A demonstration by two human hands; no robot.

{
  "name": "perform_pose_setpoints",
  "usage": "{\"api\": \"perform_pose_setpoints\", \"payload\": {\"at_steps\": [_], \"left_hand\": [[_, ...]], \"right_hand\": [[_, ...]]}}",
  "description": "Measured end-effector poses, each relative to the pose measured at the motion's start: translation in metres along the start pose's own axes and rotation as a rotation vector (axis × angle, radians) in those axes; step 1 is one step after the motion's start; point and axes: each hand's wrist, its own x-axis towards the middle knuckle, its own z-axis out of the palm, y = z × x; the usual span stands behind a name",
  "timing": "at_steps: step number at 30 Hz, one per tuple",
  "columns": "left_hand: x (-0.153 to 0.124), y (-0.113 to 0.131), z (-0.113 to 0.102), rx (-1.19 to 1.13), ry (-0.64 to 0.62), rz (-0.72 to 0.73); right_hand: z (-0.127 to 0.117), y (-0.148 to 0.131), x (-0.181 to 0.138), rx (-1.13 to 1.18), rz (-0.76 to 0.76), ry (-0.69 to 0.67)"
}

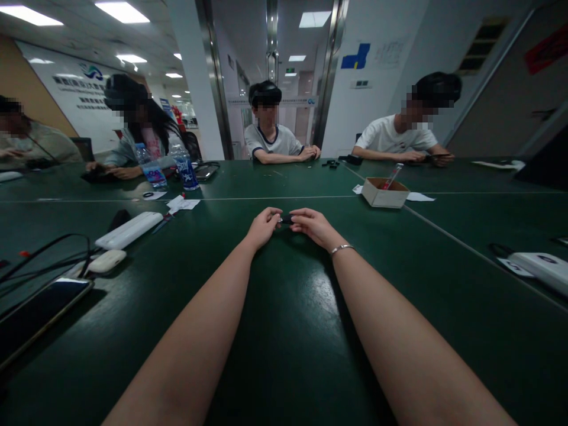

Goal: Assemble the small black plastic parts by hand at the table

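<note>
Over the green table (284, 331), both hands meet at a small black object with a shiny metal end (286, 219), perhaps a USB stick; its kind is too small to tell for certain. My left hand (264, 228) pinches the metal end at the left between thumb and fingers. From the other side, my right hand (314, 226) has its fingertips closed on the black body. A silver bracelet (342, 249) circles my right wrist. Part of the object is hidden behind the fingers.
On the left lie a phone (42, 313), a white power strip (128, 231), a white case (106, 261) and black cables. Two water bottles (184, 167) stand beyond. A small box (385, 194) sits ahead right. Several people in headsets sit across the table.
</note>
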Motion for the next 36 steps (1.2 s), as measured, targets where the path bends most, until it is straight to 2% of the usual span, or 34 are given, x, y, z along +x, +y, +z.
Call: {"api": "perform_pose_setpoints", "payload": {"at_steps": [7, 13, 36], "left_hand": [[-0.0004, -0.0002, -0.0025, 0.015, 0.05, 0.06], [0.0019, -0.0045, 0.0001, -0.038, -0.013, -0.028], [0.0029, -0.0013, -0.0008, -0.034, 0.006, -0.012]], "right_hand": [[-0.0005, 0.0006, 0.0006, -0.014, 0.004, -0.005], [-0.0008, 0.0012, 0.001, -0.023, 0.008, -0.006], [-0.0006, -0.0002, -0.0001, -0.021, 0.007, -0.011]]}}
